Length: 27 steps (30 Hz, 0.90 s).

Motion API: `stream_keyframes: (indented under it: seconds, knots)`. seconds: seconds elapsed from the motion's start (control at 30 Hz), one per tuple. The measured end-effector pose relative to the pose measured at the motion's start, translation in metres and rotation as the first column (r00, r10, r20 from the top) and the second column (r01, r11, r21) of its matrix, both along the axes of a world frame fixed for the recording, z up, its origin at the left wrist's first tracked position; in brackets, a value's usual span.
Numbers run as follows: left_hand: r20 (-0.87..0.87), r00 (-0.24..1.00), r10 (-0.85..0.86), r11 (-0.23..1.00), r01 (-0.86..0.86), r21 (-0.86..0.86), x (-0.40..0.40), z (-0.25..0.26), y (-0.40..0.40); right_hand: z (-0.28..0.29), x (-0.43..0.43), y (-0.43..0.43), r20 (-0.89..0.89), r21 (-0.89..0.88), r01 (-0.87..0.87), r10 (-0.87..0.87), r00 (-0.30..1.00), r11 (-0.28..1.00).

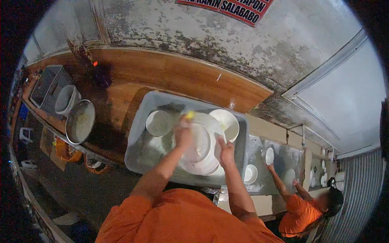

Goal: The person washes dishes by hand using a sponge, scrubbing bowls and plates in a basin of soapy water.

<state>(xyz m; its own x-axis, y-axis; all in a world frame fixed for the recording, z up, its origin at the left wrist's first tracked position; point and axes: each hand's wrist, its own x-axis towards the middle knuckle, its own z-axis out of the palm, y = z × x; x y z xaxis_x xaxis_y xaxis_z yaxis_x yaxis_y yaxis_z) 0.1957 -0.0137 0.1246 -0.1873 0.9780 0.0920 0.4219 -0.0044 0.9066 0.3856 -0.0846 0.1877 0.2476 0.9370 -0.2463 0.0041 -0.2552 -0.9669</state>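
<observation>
A large grey plastic tub (136,145) stands before me, with several white dishes in it. Over it, my right hand (225,150) grips the rim of a white plate (197,161) from the right. At the plate's upper left side, my left hand (183,132) is blurred, its fingers closed on a small yellow sponge (190,114). White bowls sit in the tub on either side of the plate, one at the left (159,123) and a bigger one at the right (228,125). Whatever lies beneath the plate is mostly hidden.
To the left, a metal basin (80,121), a white plastic container (67,100) and a grey crate (45,85) stand on the wooden counter (115,97). At the right, a co-worker (301,212) holds a white dish (269,156) over a metal sink (258,189) containing a white bowl (250,174).
</observation>
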Motion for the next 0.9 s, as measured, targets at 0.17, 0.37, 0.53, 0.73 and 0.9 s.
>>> stream_keyframes:
  seconds: [0.17, 0.37, 0.53, 0.73, 0.9]
  knots:
    - [0.765, 0.411, 0.497, 0.85, -0.053, -0.524, -0.025, -0.061, -0.013, 0.006, 0.007, -0.003, 0.068, 0.087, 0.103, -0.109, 0.992, 0.991]
    - [0.923, -0.069, 0.379, 0.921, -0.068, -0.383, -0.046, 0.02, 0.007, 0.009, 0.002, -0.02, -0.769, -0.179, 0.274, -0.308, 0.56, 0.945]
    - [0.95, 0.236, -0.206, 0.885, 0.459, 0.078, -0.14, -0.007, 0.029, 0.014, 0.008, -0.008, -0.739, -0.193, -0.307, 0.067, 0.67, 0.932]
    - [-0.242, 0.828, -0.505, 0.858, 0.511, -0.043, -0.065, 0.031, -0.079, 0.008, -0.014, -0.003, -0.181, -0.084, 0.032, -0.047, 0.982, 0.996]
    - [-0.425, 0.83, -0.361, 0.862, 0.471, 0.187, 0.018, 0.08, -0.079, -0.007, -0.013, -0.02, 0.459, 0.159, -0.104, 0.02, 0.888, 0.982]
